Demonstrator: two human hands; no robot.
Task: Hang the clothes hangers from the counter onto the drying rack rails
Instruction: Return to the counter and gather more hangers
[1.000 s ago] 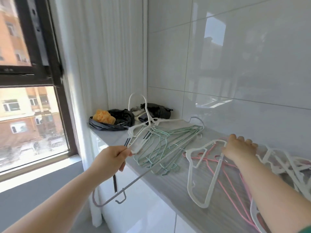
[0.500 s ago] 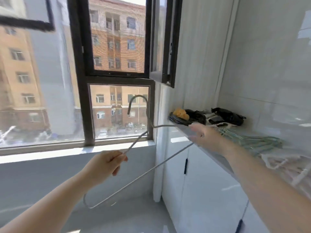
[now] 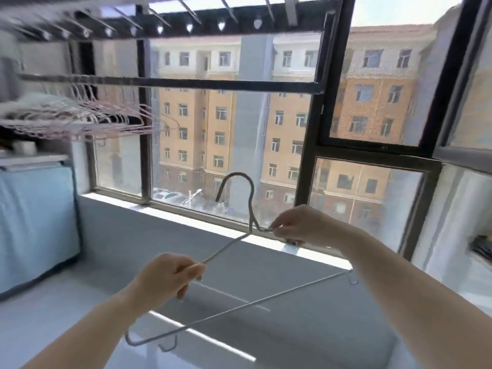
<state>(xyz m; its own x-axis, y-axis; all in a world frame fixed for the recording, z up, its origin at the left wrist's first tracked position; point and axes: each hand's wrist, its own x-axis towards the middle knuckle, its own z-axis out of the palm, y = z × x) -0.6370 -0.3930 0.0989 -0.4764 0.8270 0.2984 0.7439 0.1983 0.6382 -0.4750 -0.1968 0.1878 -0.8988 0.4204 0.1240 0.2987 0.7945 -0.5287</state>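
A grey wire hanger (image 3: 250, 214) is held upright in front of the window, hook pointing up. My left hand (image 3: 166, 278) grips its left shoulder bar. My right hand (image 3: 300, 226) pinches the right shoulder bar just beside the neck. The hanger's bottom bar runs low between my forearms. The drying rack rail (image 3: 170, 82) crosses the upper left, well above the hook. Several pink and white hangers (image 3: 80, 121) hang from the rail at the far left, blurred. The counter is mostly out of view at the right edge.
A dark-framed window (image 3: 315, 123) fills the middle, with apartment blocks outside. More rack bars (image 3: 186, 21) run overhead. A light blue covered unit (image 3: 34, 222) stands at the left. A dark item (image 3: 483, 249) lies at the right edge. The grey sill and floor lie below.
My view has swung left from the counter to the window and up to the rack. My right hand left the counter hangers and took the grey hanger beside its neck.
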